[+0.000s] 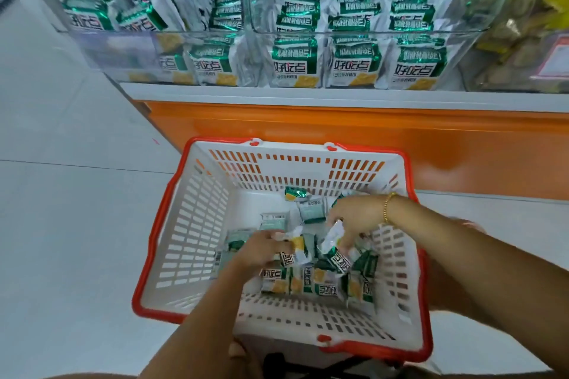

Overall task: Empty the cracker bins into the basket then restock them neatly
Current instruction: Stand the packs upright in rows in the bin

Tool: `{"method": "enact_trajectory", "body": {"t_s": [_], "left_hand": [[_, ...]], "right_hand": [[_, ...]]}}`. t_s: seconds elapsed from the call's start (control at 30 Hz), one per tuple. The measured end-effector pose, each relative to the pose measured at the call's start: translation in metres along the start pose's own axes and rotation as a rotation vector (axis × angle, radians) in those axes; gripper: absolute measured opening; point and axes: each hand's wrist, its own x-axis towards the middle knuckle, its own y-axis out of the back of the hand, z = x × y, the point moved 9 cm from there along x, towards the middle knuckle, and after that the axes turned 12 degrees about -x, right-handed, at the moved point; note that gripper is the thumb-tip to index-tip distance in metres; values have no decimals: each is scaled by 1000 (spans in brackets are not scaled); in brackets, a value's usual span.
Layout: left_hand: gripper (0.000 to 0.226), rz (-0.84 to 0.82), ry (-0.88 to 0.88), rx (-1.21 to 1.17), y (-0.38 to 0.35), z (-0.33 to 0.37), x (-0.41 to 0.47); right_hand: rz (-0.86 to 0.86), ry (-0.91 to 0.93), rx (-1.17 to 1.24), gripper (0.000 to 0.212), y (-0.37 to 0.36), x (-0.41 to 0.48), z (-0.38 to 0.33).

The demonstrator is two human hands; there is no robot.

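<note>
A white basket (197,224) with a red rim sits on the floor below the shelf. Several green-and-white cracker packs (311,281) lie on its bottom. Both of my hands are down inside it. My left hand (261,248) grips a cracker pack (297,251) by its upper end. My right hand (354,217) pinches another pack (334,248) and holds it tilted above the pile. Up on the shelf stand two clear cracker bins (363,32), packed with rows of the same green packs (295,60).
The orange shelf base (308,129) runs right behind the basket. A bin of yellow snacks (523,40) stands at the far right of the shelf. Pale floor tiles (77,224) spread to the left. A gold bracelet (387,208) circles my right wrist.
</note>
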Motion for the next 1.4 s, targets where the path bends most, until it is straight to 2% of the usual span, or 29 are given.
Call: {"method": "enact_trajectory", "body": {"t_s": [0.07, 0.17, 0.27, 0.33, 0.47, 0.53, 0.63, 0.7, 0.77, 0.93, 1.0, 1.1, 1.2, 1.33, 1.4], "left_hand": [[22, -36, -47, -106, -2, 21, -14], [27, -63, -119, -193, -4, 53, -31], [27, -87, -182, -156, -3, 82, -51], [22, -117, -211, -141, -4, 98, -68], [29, -215, -251, -304, -18, 128, -110], [35, -221, -301, -311, -20, 145, -131], [45, -291, -366, -181, -25, 165, -163], [43, -303, -394, -32, -27, 172, -177], [40, -273, -438, 146, -23, 180, -185], [41, -186, -626, 580, -13, 209, -206], [54, -114, -689, 641, -6, 221, -210], [58, -15, -795, 638, 4, 239, -221], [57, 120, -977, 583, 18, 269, -239], [63, 276, -1175, 318, 50, 308, -261], [59, 398, -1205, 307, 65, 319, -262]], "right_hand": [[101, 46, 165, 54, 31, -18, -7], [223, 102, 449, 46, 61, -39, -21], [325, 145, 577, 30, 81, -52, -29], [385, 168, 647, 28, 95, -64, -34], [523, 163, 660, 46, 123, -86, -42], [633, 192, 672, 39, 139, -103, -48], [775, 251, 653, 42, 158, -127, -54], [824, 268, 640, 42, 165, -138, -57], [836, 260, 600, 44, 171, -146, -61], [726, 266, 232, 79, 182, -161, -97], [704, 264, 74, 83, 192, -164, -111], [744, 194, -183, 82, 214, -170, -125], [808, 112, -318, 81, 248, -181, -133], [954, 17, -262, 69, 307, -198, -137], [1043, -61, -152, 73, 342, -198, -125]]}}
